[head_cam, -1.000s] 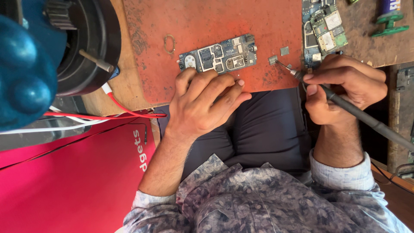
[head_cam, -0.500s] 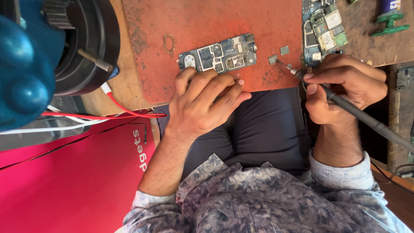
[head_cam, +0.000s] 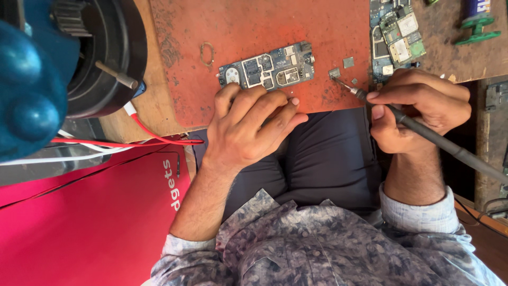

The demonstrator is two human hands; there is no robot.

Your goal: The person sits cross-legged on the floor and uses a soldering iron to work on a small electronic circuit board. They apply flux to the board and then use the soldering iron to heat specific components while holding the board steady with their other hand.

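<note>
- Left hand (head_cam: pixel 248 124) is resting flat-ish at the edge of the red mat (head_cam: pixel 254 21), fingers loosely spread and curled a bit, not gripping anything. Fingertips sit just below the board (head_cam: pixel 267 66), close enough that they might be touching its lower edge, hard to say for sure.
- The board is a small blue-green phone circuit board lying flat on the mat, long side running left to right, metal shields facing up.
- Right hand (head_cam: pixel 420 108) is closed around a dark soldering iron (head_cam: pixel 439 140), pen-style, thumb and first fingers pinching it near the front.
- The iron's tip (head_cam: pixel 344 85) points up and left and lands right by a tiny square chip (head_cam: pixel 334 72) on the mat. Another small square (head_cam: pixel 348 62) sits just beside it.
- A second board (head_cam: pixel 394 37) lies further right, above the right hand, partly off the mat onto the desk (head_cam: pixel 450 58).
- A little metal ring (head_cam: pixel 207 53) sits on the mat left of the board.
- On the left: a big black round thing (head_cam: pixel 114 47), a blurry blue object (head_cam: pixel 32 79) close to the camera, and a red wire (head_cam: pixel 159 139) trailing across the desk edge.
- Green-based tool (head_cam: pixel 479 24) in the top right corner.
- Person wears a patterned grey shirt (head_cam: pixel 317 243), dark trousers.
</note>
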